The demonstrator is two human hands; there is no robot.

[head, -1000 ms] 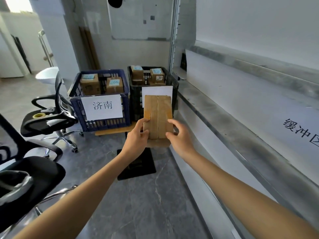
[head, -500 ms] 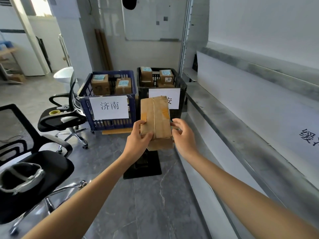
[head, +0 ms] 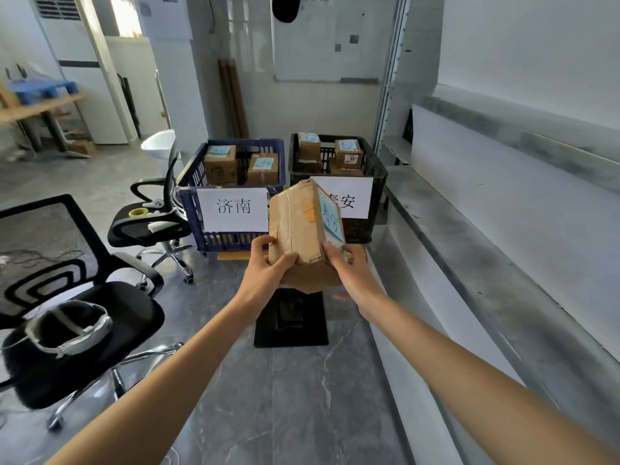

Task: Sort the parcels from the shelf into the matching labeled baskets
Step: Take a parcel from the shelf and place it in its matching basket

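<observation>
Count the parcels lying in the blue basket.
2 in the blue basket: the left parcel toward the back, and the right parcel beside it. Others may lie hidden beneath them or behind the front wall.

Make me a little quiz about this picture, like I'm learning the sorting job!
1. True or false: only the left hand holds the held parcel.
2. What colour is the basket beside the black basket? A red, B blue, C green.
3. How many parcels show inside that coloured basket?

Key:
1. False. The right hand grips it too.
2. B, the blue basket.
3. Two: the left parcel and the right parcel.
</observation>
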